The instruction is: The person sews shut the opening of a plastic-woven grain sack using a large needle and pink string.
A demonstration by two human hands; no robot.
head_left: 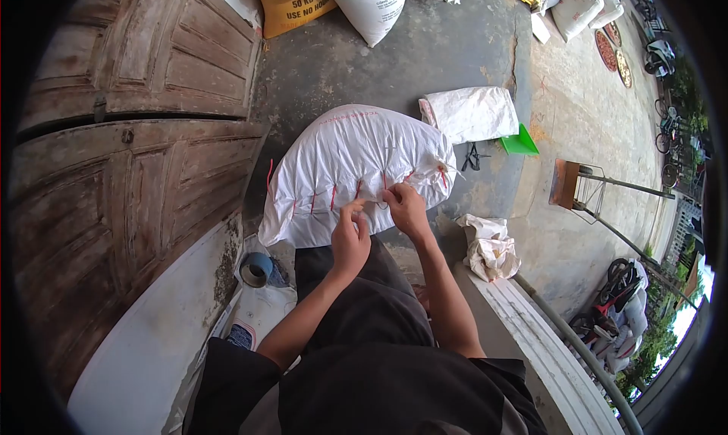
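Hands closing the mouth of a filled sack. The person's left hand point(350, 238) and right hand point(406, 207) are meeting at the near edge of the white sack point(356, 150), which is lying on its side on the concrete floor point(455, 48), just beyond the person's knees. The right hand is gripping the folded edge of the sack. The left hand is pinching its fingertips shut just beside it, on something too thin to make out, perhaps thread. Red stitches point(332, 197) are running along the seam from the left corner to the right corner, so the closing is judged nearly complete, with only the stretch under the hands possibly remaining. The sack is bulging full, though its contents are hidden. To the far right a folded empty sack point(470, 113) and a green scoop point(520, 142) are lying. A crumpled bag point(489, 249) is sitting near right and a tape roll point(255, 269) near left. Farther off, a yellow sack point(292, 3) is leaning by the wooden doors point(114, 147).
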